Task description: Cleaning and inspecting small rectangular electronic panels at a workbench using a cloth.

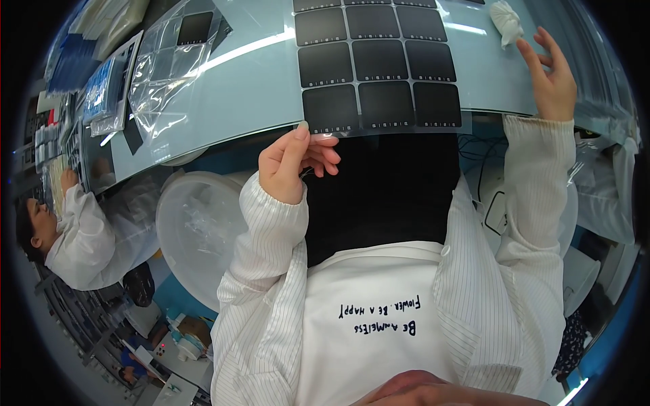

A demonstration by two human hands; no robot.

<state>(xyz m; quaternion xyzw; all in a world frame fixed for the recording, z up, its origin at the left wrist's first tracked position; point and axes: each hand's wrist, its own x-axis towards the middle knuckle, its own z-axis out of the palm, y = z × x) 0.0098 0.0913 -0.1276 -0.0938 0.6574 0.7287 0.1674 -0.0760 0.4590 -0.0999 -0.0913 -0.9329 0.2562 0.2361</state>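
A clear sheet bearing rows of black, rounded rectangular panels (385, 105) lies on the table, its near edge reaching past the table's front edge. My left hand (292, 158) pinches the near left corner of this sheet between thumb and fingers. Off to the right, my right hand (554, 80) is raised over the table with its fingers apart and nothing in them. Just beyond its fingertips lies a crumpled white cloth (506, 24); whether a fingertip touches it I cannot tell.
The pale glass-topped table (250, 88) carries clear plastic sheets (162, 71) and a blue packet (101, 91) at left. Stacked sheets (599, 74) stand at right. A large white tub (196, 233) stands below the table's edge. Another person (84, 223) works at far left.
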